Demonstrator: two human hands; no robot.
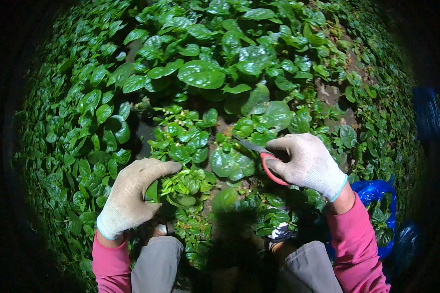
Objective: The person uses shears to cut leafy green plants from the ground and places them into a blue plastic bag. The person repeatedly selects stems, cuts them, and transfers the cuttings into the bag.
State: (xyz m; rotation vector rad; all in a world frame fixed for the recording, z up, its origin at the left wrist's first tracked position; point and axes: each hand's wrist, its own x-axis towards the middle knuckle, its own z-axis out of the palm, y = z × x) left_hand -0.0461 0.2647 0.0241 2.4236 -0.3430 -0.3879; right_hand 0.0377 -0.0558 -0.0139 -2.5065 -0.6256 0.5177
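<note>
My right hand [304, 161], in a pale knit work glove, is closed on the red handles of a pair of scissors [266, 164]. The scissors' metal blades point up and left over low, broad-leaved green plants [233, 163]. My left hand [135, 192], in a matching glove, curves around a bunch of leafy green stems [156, 192]. Its thumb and fingers lie beside a bright green clump [190, 181]; how firmly it grips the leaves is partly hidden by the glove.
Dense glossy leafy plants [201, 73] spread all around, with strips of bare soil [330, 97] between rows. At the lower right a blue plastic bag [374, 188] holds leaves. Another blue plastic item [427, 113] lies at the far right. My sandalled foot [277, 238] stands among the plants.
</note>
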